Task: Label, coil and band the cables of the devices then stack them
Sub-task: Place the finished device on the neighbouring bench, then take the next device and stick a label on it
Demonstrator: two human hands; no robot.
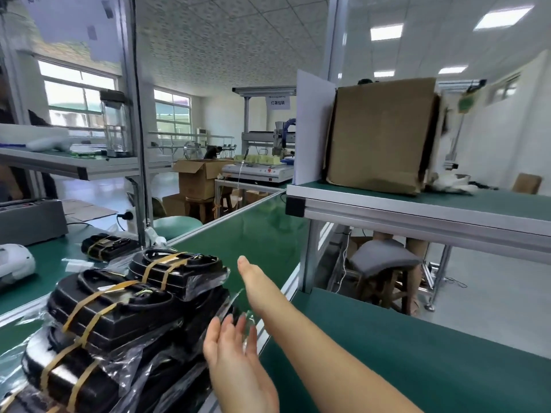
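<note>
Several black devices [98,317] lie stacked at the lower left, each with a coiled black cable held on by tan bands and loose clear plastic wrap [140,365] around them. The top device [179,269] sits at the far end of the stack. My right hand [252,278] reaches forward with straight fingers just right of that top device, at the edge of its plastic. My left hand [231,347] is held flat with straight fingers beside the stack's right side, against a crumpled bit of clear plastic [247,318]. Neither hand holds anything.
One more banded black device [107,247] lies further back on the green table [262,234]. A white device [15,263] and a grey box [29,219] stand at the left. A raised shelf [417,210] with a cardboard box [381,132] is at the right, a stool [384,260] beneath.
</note>
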